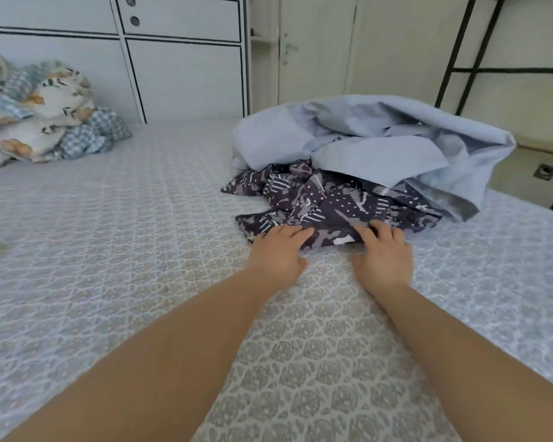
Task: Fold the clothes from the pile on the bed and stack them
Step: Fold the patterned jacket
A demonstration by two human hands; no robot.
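- Head view: the pile (pixel 358 167) lay on the bed (pixel 141 234), toward its far right, well apart from the printed bedding (pixel 45 113) bunched at the far left.
- A dark patterned garment (pixel 329 205) spilled from under a pale blue garment (pixel 364 135), its near edge running left to right across the reach of both arms.
- The left hand (pixel 278 255) rested on that edge at its left end, fingers straight and flat on the cloth, grasping nothing.
- The right hand (pixel 383 253) sat just beside it to the right, fingers bent onto the same edge; whether they pinched cloth I cannot tell.
- Both hands were equally near, the garment straight ahead of them.
- Much of the dark garment was hidden under the blue one, so its kind and full shape were unclear.
- No folded stack was visible.
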